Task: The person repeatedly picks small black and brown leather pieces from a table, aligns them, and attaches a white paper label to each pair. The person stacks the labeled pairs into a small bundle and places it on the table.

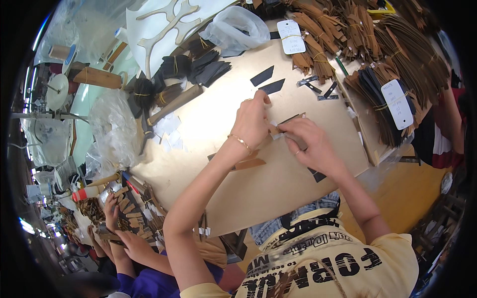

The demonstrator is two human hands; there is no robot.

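My left hand (pixel 251 121), with a gold bracelet at the wrist, and my right hand (pixel 310 144) meet over a tan work board (pixel 278 184). Together they pinch a small brown leather strip (pixel 275 131) that has a bit of white paper or tape at its end. A thin dark strip (pixel 292 118) pokes out just behind my fingers. What lies under my right palm is hidden. Two black cut leather pieces (pixel 267 81) lie on the board just beyond my left hand.
Bundles of brown leather strips (pixel 397 44) with white tags (pixel 292 36) crowd the far right. A clear plastic bag (pixel 237 27), black piece stacks (pixel 206 67) and a wooden-handled tool (pixel 174 104) lie far left. Another person's hands (pixel 113 211) work at lower left. A brown piece (pixel 248 163) lies near my wrist.
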